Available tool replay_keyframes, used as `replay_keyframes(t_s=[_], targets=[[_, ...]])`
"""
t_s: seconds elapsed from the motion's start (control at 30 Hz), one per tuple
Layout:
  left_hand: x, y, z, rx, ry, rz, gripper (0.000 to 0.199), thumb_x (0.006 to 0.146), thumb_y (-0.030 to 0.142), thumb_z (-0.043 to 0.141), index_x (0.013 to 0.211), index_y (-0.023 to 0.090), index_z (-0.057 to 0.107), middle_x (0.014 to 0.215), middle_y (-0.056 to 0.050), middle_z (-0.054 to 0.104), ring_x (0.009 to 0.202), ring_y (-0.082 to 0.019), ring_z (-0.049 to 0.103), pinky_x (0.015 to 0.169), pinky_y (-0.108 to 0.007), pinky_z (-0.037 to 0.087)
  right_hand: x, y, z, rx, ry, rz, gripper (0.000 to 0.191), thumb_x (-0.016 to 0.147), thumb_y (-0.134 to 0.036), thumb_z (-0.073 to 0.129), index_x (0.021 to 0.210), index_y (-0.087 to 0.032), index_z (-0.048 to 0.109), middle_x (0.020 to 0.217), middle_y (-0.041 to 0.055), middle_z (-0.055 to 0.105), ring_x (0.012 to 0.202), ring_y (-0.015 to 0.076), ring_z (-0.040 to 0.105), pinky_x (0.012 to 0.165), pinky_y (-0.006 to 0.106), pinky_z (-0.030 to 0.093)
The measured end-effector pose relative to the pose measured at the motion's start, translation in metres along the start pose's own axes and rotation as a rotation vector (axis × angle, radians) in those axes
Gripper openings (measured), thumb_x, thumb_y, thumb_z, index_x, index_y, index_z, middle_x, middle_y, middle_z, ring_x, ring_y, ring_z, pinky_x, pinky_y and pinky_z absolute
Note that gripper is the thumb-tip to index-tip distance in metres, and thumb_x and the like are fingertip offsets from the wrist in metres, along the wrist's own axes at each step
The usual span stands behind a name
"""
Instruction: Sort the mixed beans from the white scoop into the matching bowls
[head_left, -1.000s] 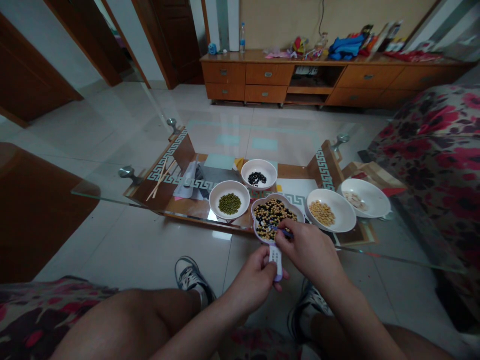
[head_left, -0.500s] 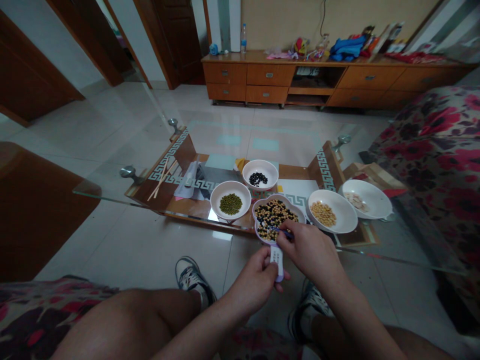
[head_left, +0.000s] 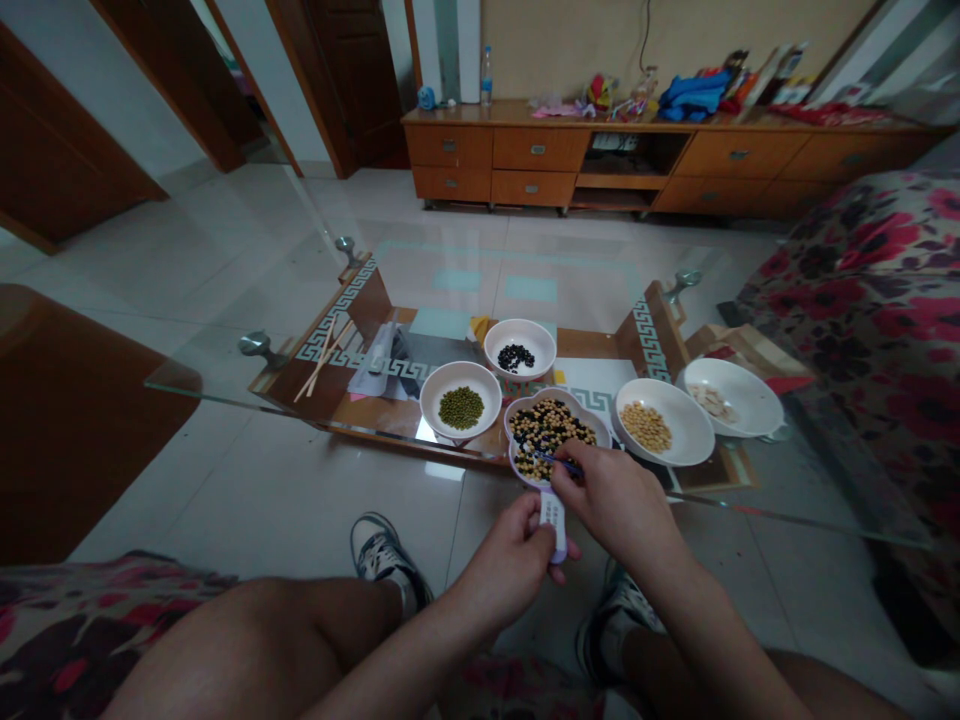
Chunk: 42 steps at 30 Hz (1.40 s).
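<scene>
My left hand (head_left: 517, 550) is closed around the labelled handle of a purple flower-shaped dish (head_left: 553, 515). Mixed black, yellow and green beans (head_left: 547, 425) fill the dish. Over its near right side, my right hand (head_left: 611, 490) pinches slim purple tweezers (head_left: 568, 466), whose tips reach into the beans. Left of the dish stands a white bowl (head_left: 491, 410) of green beans (head_left: 460, 408). Behind it, another white bowl (head_left: 550, 350) holds black beans (head_left: 516, 357). To the right, a bowl (head_left: 697, 440) contains yellow beans (head_left: 646, 427).
A white bowl (head_left: 761, 400) with pale pieces stands at the far right of the glass table (head_left: 225, 385). Chopsticks (head_left: 324, 360) and papers show at the left. A wooden cabinet (head_left: 536, 150) lines the back wall; a flowered sofa (head_left: 892, 300) is at right.
My right hand and the tweezers have shifted very slightly within the near part of the dish. My left hand and the bowls stay as they were.
</scene>
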<state>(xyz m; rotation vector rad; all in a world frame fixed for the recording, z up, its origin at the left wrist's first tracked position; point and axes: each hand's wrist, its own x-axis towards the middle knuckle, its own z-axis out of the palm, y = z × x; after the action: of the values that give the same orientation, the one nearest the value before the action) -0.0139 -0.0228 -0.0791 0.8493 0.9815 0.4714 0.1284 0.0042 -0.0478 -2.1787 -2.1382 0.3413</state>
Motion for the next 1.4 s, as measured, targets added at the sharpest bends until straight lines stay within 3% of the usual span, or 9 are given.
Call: replay_keyframes(t_s=[1.4], targets=[[-0.0012,0.0007,0.0023,-0.008,0.002,-0.019,0.026,0.085,0.021,0.041,0.107,0.013,0.052,0.077,-0.003,0.062,0.056,-0.010,0.052,0.056,-0.022,0.037,-0.0003,0.0012,0.0060,0.015,0.025,-0.010,0.021,0.087,-0.033,0.049,0.086,-0.025,0.068,0.077,0.0009,0.072,0.064,0.0162,0.062,0.054,0.026,0.024]])
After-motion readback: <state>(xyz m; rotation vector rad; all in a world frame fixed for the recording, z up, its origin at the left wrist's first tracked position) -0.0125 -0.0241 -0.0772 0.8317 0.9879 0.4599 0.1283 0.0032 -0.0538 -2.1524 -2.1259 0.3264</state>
